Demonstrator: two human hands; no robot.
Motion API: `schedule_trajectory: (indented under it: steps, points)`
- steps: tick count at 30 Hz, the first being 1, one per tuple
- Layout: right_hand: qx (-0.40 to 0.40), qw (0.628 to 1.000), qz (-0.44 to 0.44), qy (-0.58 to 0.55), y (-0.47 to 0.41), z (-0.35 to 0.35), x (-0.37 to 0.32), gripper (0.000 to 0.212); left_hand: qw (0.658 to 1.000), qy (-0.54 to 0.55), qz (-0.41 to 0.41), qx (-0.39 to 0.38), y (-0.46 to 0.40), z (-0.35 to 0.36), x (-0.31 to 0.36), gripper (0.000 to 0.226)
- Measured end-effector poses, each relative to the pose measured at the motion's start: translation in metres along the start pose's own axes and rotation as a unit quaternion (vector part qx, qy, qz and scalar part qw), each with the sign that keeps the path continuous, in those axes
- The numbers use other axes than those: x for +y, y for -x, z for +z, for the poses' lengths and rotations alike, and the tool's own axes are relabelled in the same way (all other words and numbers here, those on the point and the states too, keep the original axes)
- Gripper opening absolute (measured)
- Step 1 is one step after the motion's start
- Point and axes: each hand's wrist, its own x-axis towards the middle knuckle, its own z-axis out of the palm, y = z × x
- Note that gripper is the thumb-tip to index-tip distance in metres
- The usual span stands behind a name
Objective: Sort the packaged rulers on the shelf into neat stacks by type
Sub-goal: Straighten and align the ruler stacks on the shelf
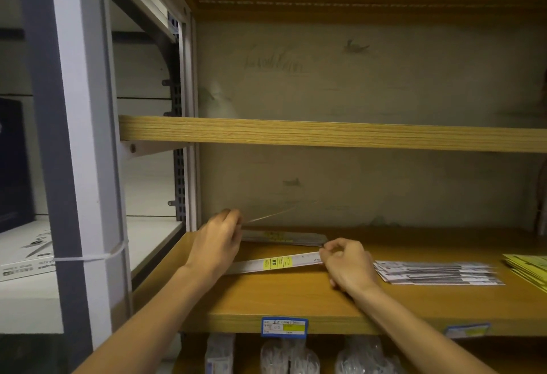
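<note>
Head view: I am looking at a wooden shelf (296,293) with both forearms reaching in from below
Left hand (217,239): I see its fingers curled round the left end of a thin clear packaged ruler (278,213) that slants up and to the right, off the board; it is faint against the back wall
Right hand (347,261): I see thumb and fingertips pinching the right end of a white ruler with a yellow label (275,263), which lies across the board and passes behind the left wrist
Stack at the back (285,238): a low pile of packaged rulers with pale yellow print, lying flat just behind the white ruler, between the two hands
Stack on the right (438,273): black-and-white packaged rulers fanned slightly, just right of the right hand
Far right edge: yellow packages (529,267), cut off by the frame
Shelf front: a blue price tag (284,327) below the hands, a second one (467,330) farther right
Below: bagged goods (290,354), too dim for me to name
</note>
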Motion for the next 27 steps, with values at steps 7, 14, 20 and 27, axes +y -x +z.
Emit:
schedule_trajectory:
  steps: [7,14,20,27]
  points:
    - [0.008,0.997,-0.043,0.067,-0.001,0.002,0.004,0.024,1.000,0.002,0.004,-0.003,-0.001,0.002,0.000,0.017]
    - [0.014,0.994,-0.056,0.095,-0.004,0.005,0.007,0.010,1.000,0.001,0.014,-0.004,0.000,0.003,-0.001,0.013]
    - [0.015,0.992,-0.062,0.111,-0.003,0.007,0.009,0.021,1.000,0.004,0.014,-0.005,0.000,0.003,-0.001,0.015]
    - [0.029,0.990,-0.079,0.113,-0.008,0.003,0.009,0.016,1.000,-0.002,0.014,0.000,0.002,0.003,-0.002,0.014]
